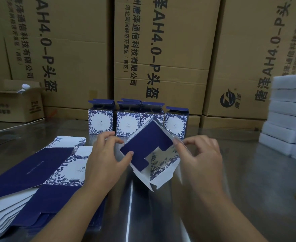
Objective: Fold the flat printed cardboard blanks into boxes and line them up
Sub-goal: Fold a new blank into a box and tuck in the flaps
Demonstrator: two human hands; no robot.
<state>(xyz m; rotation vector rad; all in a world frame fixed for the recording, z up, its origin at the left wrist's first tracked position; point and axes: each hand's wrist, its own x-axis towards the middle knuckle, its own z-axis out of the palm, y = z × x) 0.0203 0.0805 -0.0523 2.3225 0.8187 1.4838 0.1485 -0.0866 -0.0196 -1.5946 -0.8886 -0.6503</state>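
The left grip point(107, 154) and right grip point(201, 158) hold a half-folded blank point(143, 142) tilted above the middle of the tabletop point(245, 173). The left grip pinches its left side, thumb on the navy flap and fingers curled over the upper edge. The right grip pinches the right edge with curled fingers. Four boxes point(100, 122) stand upright in a row near the far edge, top flaps open, the middle two touching. A stack point(38, 170) of flat blanks lies at the near left corner. White blocks point(287, 109) are piled at the right edge. Big cartons point(170, 49) stand behind the far edge.
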